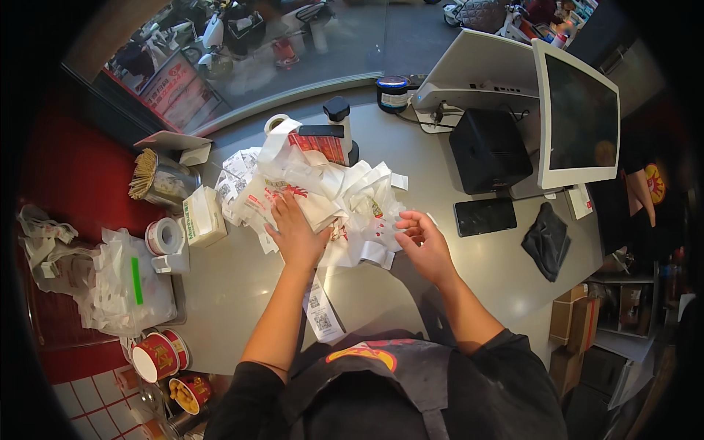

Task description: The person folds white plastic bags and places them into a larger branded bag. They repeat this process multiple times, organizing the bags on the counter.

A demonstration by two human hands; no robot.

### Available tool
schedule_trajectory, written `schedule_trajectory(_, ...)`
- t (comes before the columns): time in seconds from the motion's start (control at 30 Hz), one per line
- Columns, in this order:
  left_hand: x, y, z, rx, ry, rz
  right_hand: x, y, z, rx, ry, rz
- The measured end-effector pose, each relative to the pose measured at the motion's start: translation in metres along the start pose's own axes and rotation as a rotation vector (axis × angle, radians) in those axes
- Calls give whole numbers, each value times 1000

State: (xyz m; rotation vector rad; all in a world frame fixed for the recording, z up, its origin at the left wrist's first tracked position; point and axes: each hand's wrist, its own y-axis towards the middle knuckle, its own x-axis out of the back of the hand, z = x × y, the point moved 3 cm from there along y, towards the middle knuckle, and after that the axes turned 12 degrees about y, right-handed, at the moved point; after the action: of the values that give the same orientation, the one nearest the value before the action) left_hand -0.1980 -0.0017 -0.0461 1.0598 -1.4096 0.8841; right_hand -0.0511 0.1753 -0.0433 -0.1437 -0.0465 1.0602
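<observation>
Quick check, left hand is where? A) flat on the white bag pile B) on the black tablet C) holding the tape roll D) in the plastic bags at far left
A: the left hand lies palm down on the white bag pile, apart from the right hand.

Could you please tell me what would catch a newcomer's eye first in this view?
First, the heap of white bags and paper receipts at the middle of the grey counter, with the left hand pressed flat on it and the right hand hovering at its right edge. Next, the big white screen standing at the counter's right end.
</observation>
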Motion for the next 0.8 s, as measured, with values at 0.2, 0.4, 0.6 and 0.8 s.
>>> schedule_trajectory(0.2,-43,38,38,-21,-135,-98,7,5,-18,207,-551,-108)
schedule_trajectory(0.4,13,42,75,166,-967,-249,-4,26,-21,-35,-748,-64)
schedule_trajectory(0.6,25,4,78,-223,86,-440,-15,36,-32,21,-706,-18)
schedule_trajectory(0.8,-29,-23,29,-667,-53,363,-30,32,-34,-386,252,158)
